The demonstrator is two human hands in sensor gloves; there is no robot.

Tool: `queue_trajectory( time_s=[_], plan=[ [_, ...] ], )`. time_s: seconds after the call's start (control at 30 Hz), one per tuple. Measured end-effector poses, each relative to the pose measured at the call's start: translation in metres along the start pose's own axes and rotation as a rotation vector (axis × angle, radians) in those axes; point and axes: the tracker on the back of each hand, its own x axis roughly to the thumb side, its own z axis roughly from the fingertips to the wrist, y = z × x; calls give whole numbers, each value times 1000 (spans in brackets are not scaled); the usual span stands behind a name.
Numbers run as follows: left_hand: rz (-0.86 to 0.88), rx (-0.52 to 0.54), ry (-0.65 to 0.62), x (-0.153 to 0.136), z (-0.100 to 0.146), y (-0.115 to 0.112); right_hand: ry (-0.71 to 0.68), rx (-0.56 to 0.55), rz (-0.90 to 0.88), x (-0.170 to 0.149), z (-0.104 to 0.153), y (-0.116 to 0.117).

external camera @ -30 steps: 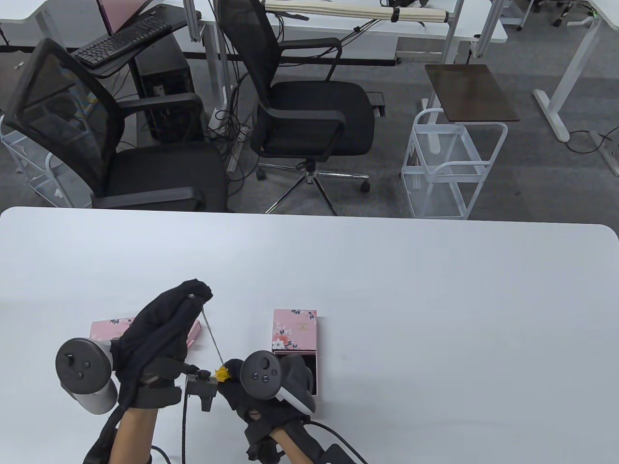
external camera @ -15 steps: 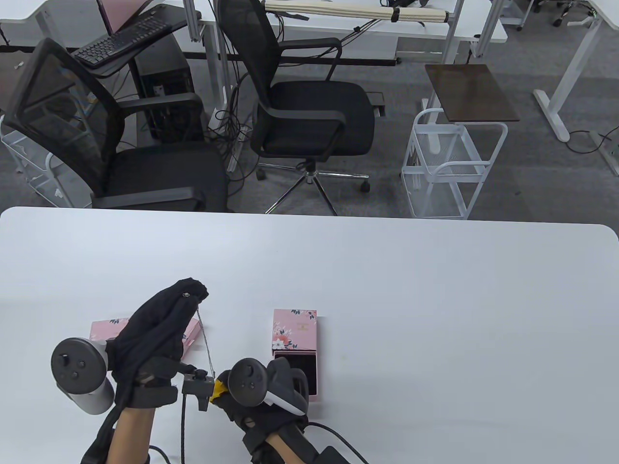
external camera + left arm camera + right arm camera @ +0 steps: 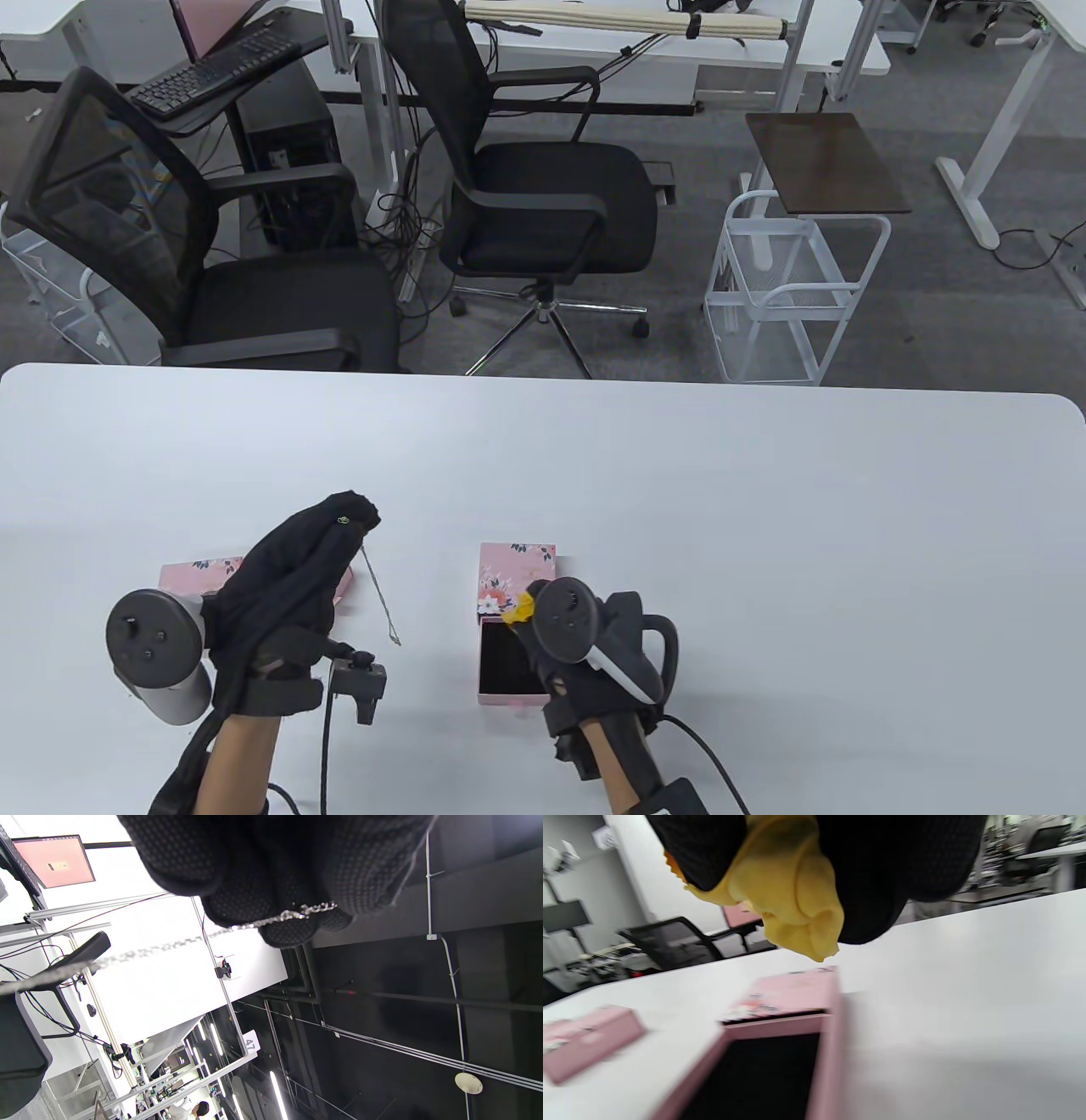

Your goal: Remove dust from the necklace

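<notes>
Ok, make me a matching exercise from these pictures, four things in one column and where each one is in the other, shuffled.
Things:
1. necklace
2. yellow cloth
3. open pink box
4. second pink box

Places:
A. lying on the table, partly hidden behind the left hand
B. bunched in the right hand
C. on the table, under the right hand
D. hanging from the left hand fingertips

Pairs: 1-D, 2-B, 3-C, 4-A

open box (image 3: 514, 662) on surface (image 3: 764, 552), lid (image 3: 517, 577) behind it | second lid (image 3: 197, 577) left | necklace (image 3: 382, 598) hanging between | cloth (image 3: 519, 608) over box
</notes>
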Motion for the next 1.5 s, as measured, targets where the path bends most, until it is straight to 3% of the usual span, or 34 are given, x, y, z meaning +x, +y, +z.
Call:
queue_trajectory(
  time_s=[0.13,0.23,0.43,0.5,0.6,0.7,0.87,1.0,1.07,1.23,1.37,1.5],
  plan=[
    [-17,-23,-11,2,1,-6,139,26,63,-44,-4,24],
    [-31,-40,-3,-2,1,-11,196,117,90,-64,-5,38],
    [-38,-46,-1,-3,1,-13,229,271,146,-76,-6,52],
    [-34,-47,2,-3,1,-13,222,319,93,-79,-6,47],
    [-31,-48,3,-3,1,-13,207,236,-44,-80,1,30],
    [-33,-50,1,-3,1,-13,186,225,-76,-78,6,15],
    [-45,-68,0,-5,1,-15,48,105,-148,-56,15,-10],
    [-46,-85,-1,-5,0,-19,-163,-19,-295,-16,22,-27],
    [-51,-98,-4,-5,0,-20,-258,-5,-377,5,22,-32],
    [-43,-123,-13,-3,1,-25,-448,201,-586,63,13,-29],
    [-36,-119,-14,-3,1,-25,-492,192,-568,86,6,-18],
    [-27,-96,-3,-5,1,-20,-463,152,-541,81,0,-13]
  ],
)
